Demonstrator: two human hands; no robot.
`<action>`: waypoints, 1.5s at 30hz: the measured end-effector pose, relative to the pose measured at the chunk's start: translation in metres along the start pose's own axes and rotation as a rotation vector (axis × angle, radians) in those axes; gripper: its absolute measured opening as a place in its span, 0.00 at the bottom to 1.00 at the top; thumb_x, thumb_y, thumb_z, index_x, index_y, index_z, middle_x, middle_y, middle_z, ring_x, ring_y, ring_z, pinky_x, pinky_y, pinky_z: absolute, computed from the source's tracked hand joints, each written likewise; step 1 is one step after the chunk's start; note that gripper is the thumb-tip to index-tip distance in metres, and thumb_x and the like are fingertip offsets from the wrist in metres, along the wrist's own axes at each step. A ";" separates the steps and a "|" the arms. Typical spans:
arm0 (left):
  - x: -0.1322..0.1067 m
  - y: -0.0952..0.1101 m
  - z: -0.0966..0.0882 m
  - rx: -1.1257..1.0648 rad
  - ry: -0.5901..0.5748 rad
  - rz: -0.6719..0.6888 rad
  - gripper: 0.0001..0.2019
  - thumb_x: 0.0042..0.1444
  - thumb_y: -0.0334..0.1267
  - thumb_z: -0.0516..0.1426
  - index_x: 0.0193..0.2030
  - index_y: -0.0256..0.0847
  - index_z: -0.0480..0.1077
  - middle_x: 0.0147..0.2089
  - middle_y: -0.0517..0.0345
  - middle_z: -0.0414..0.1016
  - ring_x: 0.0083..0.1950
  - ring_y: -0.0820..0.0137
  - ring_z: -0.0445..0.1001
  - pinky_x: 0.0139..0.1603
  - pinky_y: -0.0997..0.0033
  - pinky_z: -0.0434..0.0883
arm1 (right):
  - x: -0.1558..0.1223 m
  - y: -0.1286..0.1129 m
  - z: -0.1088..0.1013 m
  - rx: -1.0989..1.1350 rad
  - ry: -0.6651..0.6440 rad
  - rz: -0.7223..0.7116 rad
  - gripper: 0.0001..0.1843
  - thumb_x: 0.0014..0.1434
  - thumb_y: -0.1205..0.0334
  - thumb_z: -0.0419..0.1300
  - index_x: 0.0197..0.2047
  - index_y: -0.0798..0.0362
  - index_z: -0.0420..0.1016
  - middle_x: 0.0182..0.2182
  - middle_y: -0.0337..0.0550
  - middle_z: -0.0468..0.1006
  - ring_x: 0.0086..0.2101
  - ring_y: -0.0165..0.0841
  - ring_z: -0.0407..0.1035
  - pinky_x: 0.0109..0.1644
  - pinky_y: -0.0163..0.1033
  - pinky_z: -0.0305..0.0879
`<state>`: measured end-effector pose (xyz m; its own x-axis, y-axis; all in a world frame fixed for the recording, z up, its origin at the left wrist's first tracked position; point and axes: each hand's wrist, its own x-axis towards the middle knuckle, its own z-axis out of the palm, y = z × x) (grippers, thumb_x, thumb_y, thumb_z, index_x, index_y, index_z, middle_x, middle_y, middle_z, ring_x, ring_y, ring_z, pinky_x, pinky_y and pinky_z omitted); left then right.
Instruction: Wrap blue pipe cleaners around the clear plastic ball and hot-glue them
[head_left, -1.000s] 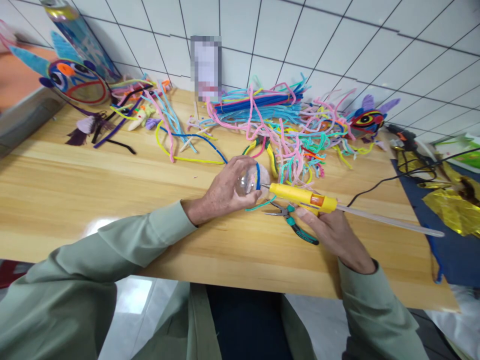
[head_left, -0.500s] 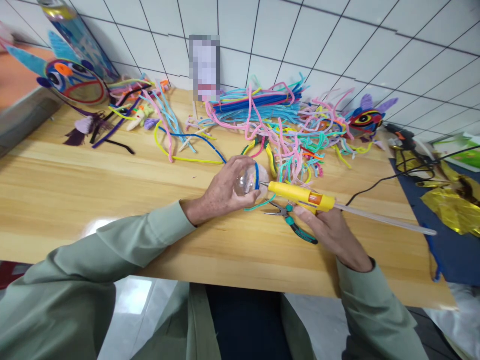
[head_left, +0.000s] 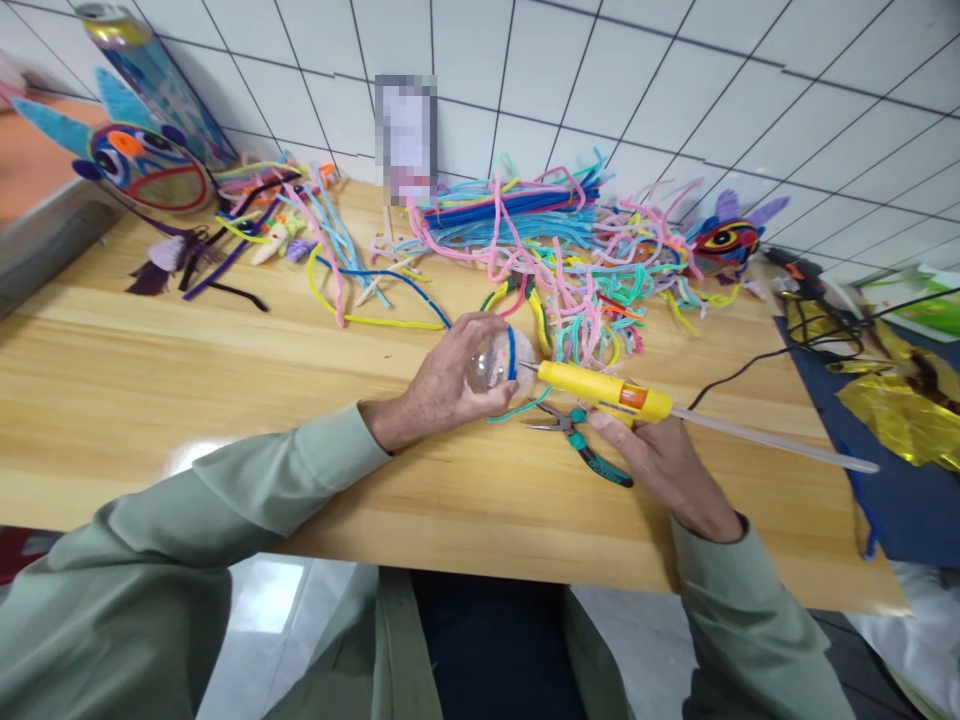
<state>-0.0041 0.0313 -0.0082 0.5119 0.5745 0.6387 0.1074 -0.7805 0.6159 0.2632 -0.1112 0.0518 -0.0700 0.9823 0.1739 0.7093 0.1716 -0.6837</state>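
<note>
My left hand (head_left: 446,385) is wrapped round a clear plastic ball (head_left: 501,362) with a blue pipe cleaner running over it, just above the wooden table (head_left: 225,380). My right hand (head_left: 664,465) grips a yellow glue gun (head_left: 604,393); its nozzle touches the ball's right side. A clear glue stick (head_left: 776,440) juts out of the gun's back end. Teal-handled pliers (head_left: 581,447) lie on the table under the gun. A teal pipe cleaner (head_left: 517,408) hangs below the ball.
A big heap of coloured pipe cleaners (head_left: 555,250) covers the table's far side. Pipe-cleaner fish figures sit at far left (head_left: 142,165) and far right (head_left: 724,240). A black cord (head_left: 757,365), gold foil (head_left: 900,410) and a dark blue mat (head_left: 900,490) lie at right.
Almost nothing has moved. The glue gun's nozzle stays against the ball; the view has shifted slightly.
</note>
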 end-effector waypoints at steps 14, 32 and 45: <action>-0.004 -0.005 0.001 -0.013 0.037 -0.046 0.28 0.62 0.45 0.69 0.67 0.47 0.69 0.65 0.44 0.79 0.67 0.51 0.79 0.70 0.44 0.79 | 0.001 0.043 -0.029 -0.098 0.399 0.152 0.18 0.70 0.46 0.63 0.53 0.48 0.84 0.44 0.46 0.90 0.45 0.46 0.82 0.54 0.50 0.79; -0.017 -0.004 -0.001 -0.142 0.054 -0.164 0.29 0.65 0.47 0.69 0.69 0.48 0.68 0.68 0.43 0.77 0.71 0.50 0.78 0.71 0.42 0.79 | -0.034 0.148 -0.092 -0.659 0.253 0.297 0.24 0.60 0.66 0.56 0.56 0.57 0.84 0.53 0.67 0.88 0.54 0.56 0.80 0.61 0.59 0.76; -0.018 -0.007 0.009 -0.133 0.051 -0.170 0.30 0.61 0.41 0.70 0.68 0.48 0.68 0.67 0.45 0.78 0.72 0.50 0.78 0.76 0.42 0.76 | 0.048 0.062 -0.129 -0.422 0.521 0.256 0.13 0.59 0.59 0.55 0.29 0.48 0.79 0.25 0.42 0.80 0.30 0.39 0.71 0.39 0.44 0.64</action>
<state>-0.0070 0.0244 -0.0283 0.4517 0.7094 0.5410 0.0736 -0.6340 0.7698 0.3943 -0.0634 0.1094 0.4046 0.8059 0.4323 0.8766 -0.2071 -0.4344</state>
